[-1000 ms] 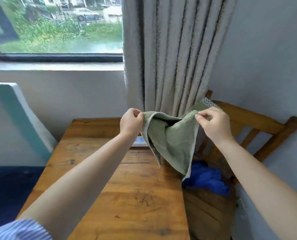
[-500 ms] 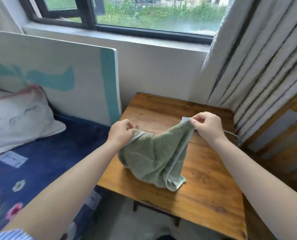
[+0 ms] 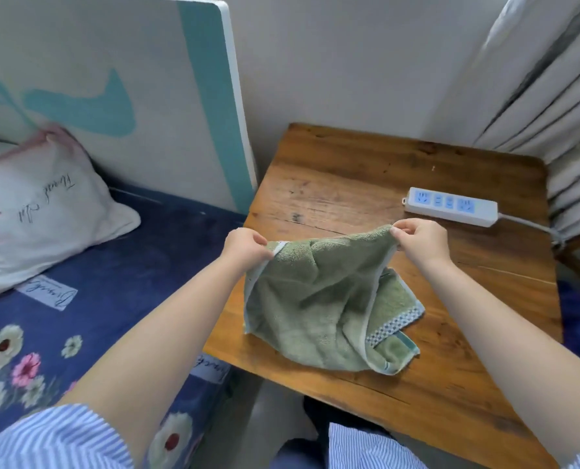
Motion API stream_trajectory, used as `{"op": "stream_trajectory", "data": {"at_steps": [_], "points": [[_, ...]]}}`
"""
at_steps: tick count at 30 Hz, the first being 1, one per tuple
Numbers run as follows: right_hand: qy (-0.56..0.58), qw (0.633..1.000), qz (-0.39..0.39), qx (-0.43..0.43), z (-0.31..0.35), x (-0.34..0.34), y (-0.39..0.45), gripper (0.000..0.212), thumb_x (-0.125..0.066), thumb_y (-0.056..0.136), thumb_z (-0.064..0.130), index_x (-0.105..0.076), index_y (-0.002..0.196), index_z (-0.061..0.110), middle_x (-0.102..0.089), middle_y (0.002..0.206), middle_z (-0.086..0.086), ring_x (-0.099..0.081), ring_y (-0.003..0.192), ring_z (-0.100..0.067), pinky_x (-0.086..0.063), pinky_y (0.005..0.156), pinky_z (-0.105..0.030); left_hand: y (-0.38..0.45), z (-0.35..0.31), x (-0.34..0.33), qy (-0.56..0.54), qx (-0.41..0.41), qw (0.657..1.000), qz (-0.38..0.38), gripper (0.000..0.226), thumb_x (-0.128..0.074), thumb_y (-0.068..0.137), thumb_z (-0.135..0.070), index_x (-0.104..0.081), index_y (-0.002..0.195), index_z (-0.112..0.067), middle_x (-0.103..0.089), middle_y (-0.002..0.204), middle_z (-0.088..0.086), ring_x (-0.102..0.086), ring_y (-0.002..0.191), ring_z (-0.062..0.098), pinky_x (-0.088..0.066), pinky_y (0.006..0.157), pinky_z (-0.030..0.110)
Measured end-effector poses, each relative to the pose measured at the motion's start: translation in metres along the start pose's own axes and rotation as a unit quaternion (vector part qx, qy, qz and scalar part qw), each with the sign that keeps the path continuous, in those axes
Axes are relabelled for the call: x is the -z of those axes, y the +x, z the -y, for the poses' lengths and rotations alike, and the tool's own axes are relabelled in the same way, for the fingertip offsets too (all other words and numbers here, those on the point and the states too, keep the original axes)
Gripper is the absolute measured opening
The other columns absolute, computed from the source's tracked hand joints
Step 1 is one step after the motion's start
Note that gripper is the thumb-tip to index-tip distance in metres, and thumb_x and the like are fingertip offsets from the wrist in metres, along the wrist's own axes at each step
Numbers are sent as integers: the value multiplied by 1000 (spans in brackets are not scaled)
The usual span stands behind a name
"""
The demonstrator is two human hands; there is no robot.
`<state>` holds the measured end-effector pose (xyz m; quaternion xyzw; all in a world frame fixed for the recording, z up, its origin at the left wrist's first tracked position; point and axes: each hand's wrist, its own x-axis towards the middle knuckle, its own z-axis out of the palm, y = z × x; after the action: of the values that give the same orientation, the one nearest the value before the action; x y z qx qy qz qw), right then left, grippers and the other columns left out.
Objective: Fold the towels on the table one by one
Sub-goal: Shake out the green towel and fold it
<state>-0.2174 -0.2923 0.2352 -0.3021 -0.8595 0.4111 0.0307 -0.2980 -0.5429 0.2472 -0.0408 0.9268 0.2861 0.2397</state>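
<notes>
The soft sage-green terry towel (image 3: 319,299) has pale edging and a white-and-grey checked band near one end. The worn brown wooden counter (image 3: 366,170) carries a white plastic power strip (image 3: 450,206) with blue sockets. The navy bedsheet (image 3: 112,265) is strewn with pink and white flowers; the white pillow (image 3: 45,211) bears black script; the sleeves (image 3: 55,438) are blue-and-white striped

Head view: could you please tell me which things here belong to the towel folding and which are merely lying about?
Part of the job:
- green towel, lower end resting on the table
- left hand and right hand, each pinching a top corner
- wooden table

Just lying about:
- power strip on the table
- pillow on the bed
- curtain
</notes>
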Motion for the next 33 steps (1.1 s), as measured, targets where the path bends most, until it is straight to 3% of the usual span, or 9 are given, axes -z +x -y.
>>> {"op": "stream_trajectory", "data": {"at_steps": [3,5,10,13,16,19,26,30,33], "points": [[-11,1000,-4,-14,-5,-20,12,19,-55,86,12,-70,95,4,-70,100,-17,-62,99,-31,-44,89,-34,23,1,-10,84,-12,996,5,47,-71,77,-15,-56,120,-3,-37,133,13,-49,114,24,-40,83,25],[-23,999,15,-23,-9,-35,15,22,-53,88,13,-67,102,3,-68,107,-15,-59,103,-28,-42,89,-31,32,10,-20,154,-8,988,16,49,-70,78,-18,-52,121,-1,-31,130,13,-48,111,28,-43,88,30],[7,992,90,-92,-18,-63,13,41,-54,88,15,-48,128,7,-61,117,-12,-54,112,-26,-41,94,-34,44,38,-34,207,4,978,-16,30,-50,85,-5,-52,115,-4,-38,124,14,-42,112,31,-42,89,38],[-8,985,111,-130,-24,-80,8,50,-56,88,22,-41,133,5,-55,128,-12,-50,118,-26,-38,99,-36,58,54,-32,240,1,971,-21,32,-49,88,-12,-51,119,-7,-42,125,13,-42,116,30,-40,92,39],[-22,985,98,-138,-31,-93,2,51,-55,89,23,-39,134,4,-46,137,-14,-44,126,-27,-34,104,-37,68,66,-35,261,-26,965,22,33,-52,90,-28,-54,116,-6,-48,123,13,-46,115,30,-43,90,40],[-47,984,73,-154,-28,-105,8,51,-53,90,24,-39,134,4,-42,140,-15,-40,129,-28,-31,108,-41,79,76,-42,259,-19,964,61,41,-55,88,-38,-53,116,-7,-51,120,12,-48,114,30,-46,87,40],[-78,979,50,-179,-15,-132,38,53,-54,89,17,-35,136,2,-45,138,-16,-42,126,-31,-33,105,-38,104,105,-51,213,14,975,56,35,-56,88,-36,-51,105,-6,-58,109,11,-56,102,31,-45,72,34],[-62,977,-13,-205,-6,-135,46,37,-52,86,9,-53,123,5,-60,120,-17,-53,112,-28,-38,90,-28,112,116,-49,177,-5,983,40,16,-50,91,-24,-55,92,-8,-63,97,10,-56,90,30,-39,63,30],[-31,979,-14,-200,2,-125,48,30,-51,85,3,-62,113,4,-63,116,-14,-56,108,-26,-40,94,-29,120,123,-41,87,-9,995,55,11,-50,90,-18,-55,83,-13,-60,89,6,-51,82,24,-37,63,28]]}}
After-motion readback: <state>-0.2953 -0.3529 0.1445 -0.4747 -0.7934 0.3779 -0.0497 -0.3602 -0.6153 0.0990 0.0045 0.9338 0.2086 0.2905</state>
